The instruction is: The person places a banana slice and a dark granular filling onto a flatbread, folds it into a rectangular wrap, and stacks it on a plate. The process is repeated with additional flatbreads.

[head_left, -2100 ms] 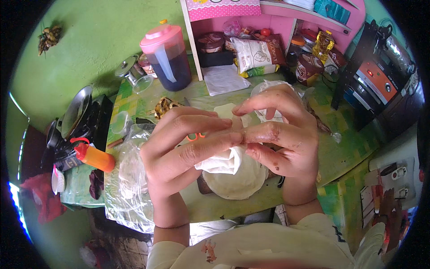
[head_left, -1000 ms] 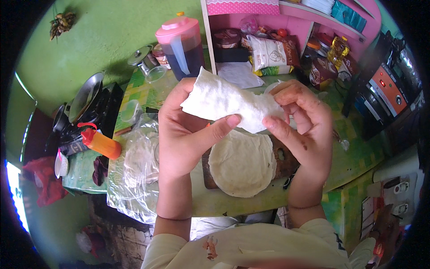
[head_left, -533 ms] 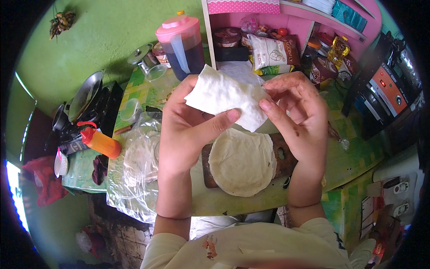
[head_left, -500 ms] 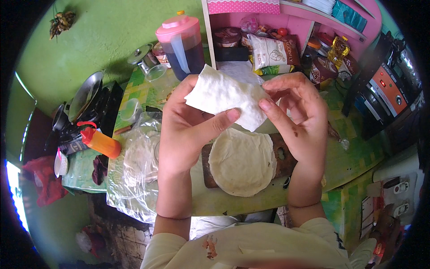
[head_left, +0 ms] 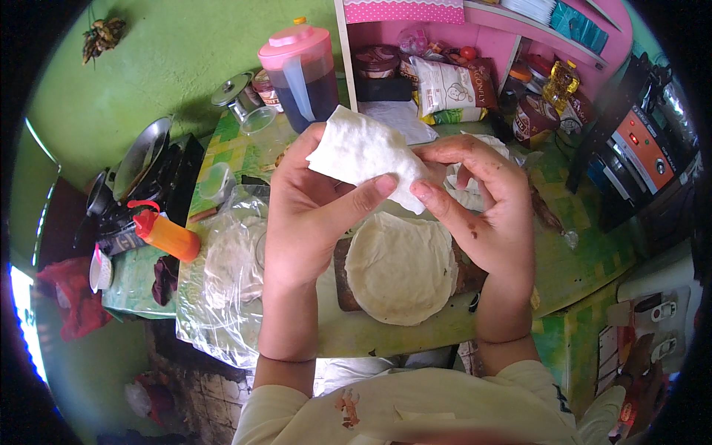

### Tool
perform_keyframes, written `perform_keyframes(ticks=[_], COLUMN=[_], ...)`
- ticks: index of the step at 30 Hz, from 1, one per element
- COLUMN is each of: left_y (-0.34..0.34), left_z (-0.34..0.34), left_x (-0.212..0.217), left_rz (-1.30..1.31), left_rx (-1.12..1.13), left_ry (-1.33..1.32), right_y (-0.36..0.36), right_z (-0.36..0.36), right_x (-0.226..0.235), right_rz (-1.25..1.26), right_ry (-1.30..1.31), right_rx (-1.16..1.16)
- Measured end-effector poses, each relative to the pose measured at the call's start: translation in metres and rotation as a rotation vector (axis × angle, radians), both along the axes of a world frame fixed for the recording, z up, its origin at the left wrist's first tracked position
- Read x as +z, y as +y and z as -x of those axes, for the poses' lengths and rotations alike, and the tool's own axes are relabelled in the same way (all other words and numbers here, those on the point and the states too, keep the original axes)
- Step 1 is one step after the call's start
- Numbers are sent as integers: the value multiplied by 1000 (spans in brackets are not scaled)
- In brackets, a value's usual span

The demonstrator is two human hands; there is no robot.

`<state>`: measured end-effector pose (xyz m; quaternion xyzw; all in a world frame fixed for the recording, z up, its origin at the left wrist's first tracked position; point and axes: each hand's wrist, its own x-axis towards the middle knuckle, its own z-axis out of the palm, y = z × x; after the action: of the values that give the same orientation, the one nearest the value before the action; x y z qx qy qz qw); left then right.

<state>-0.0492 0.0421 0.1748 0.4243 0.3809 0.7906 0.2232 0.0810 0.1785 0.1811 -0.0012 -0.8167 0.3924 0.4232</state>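
A green wall (head_left: 193,55) rises beside a pink shelf unit (head_left: 493,38).

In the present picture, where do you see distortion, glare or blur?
Head view: the near edge of the green table looks bowed, and corners are black; head view: glints dot the clear plastic; head view: a blurred patch overlaps the shirt, while the white sheet looks fairly sharp.

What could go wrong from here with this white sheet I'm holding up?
The white sheet might tear, since the left hand and right hand both pinch it. The round pale sheet reaches past the near edge of the wooden board, so a forearm could catch it.
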Motion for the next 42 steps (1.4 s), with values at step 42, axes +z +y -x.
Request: perform_keyframes(ticks=[42], left_y=[0], left_z=[2], left_x=[3], left_rz=[-45], left_rx=[654], left_ry=[1002], right_y=[0], right_z=[-5], right_x=[13], right_rz=[-474], right_ry=[311], right_rx=[-102])
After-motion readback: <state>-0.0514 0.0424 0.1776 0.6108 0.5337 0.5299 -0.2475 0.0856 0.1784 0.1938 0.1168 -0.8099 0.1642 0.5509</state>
